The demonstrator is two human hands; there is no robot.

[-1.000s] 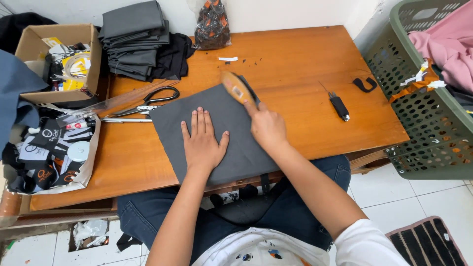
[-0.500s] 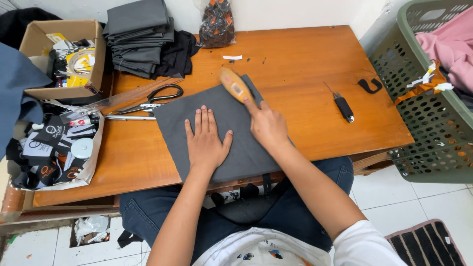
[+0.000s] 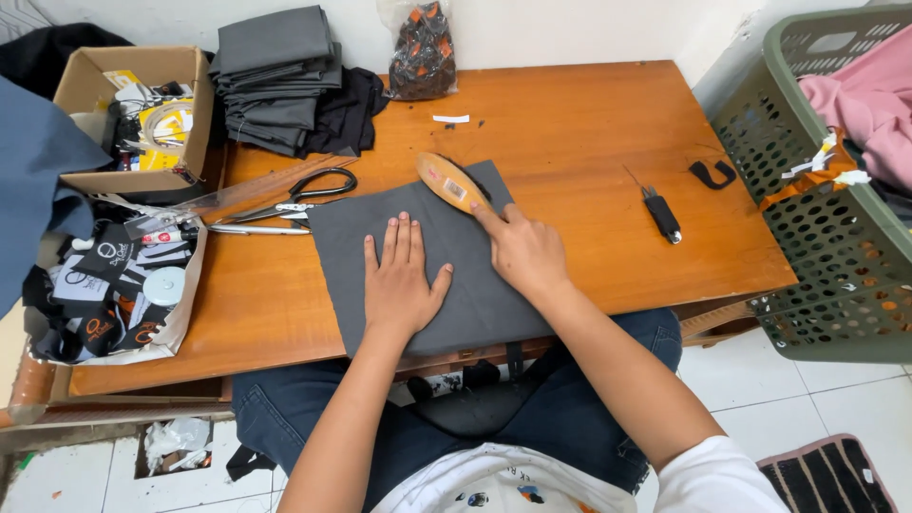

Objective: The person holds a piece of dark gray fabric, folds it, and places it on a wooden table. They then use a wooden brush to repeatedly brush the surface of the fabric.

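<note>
A dark grey piece of fabric (image 3: 475, 294) lies flat on the wooden table (image 3: 570, 142) near its front edge. My left hand (image 3: 401, 283) rests palm down on the fabric, fingers spread. My right hand (image 3: 522, 249) grips the handle of a wooden brush (image 3: 452, 182), whose head sits on the fabric's far edge.
Black-handled scissors (image 3: 302, 196) and a pen (image 3: 256, 229) lie left of the fabric. Folded grey and black cloth (image 3: 280, 81) is stacked at the back, beside a cardboard box (image 3: 133, 114). A small black thread snip (image 3: 662, 215) lies to the right. A green laundry basket (image 3: 817, 218) stands beside the table.
The brush has shifted slightly along the fabric's far edge under my right hand. My left hand has stayed flat on the fabric.
</note>
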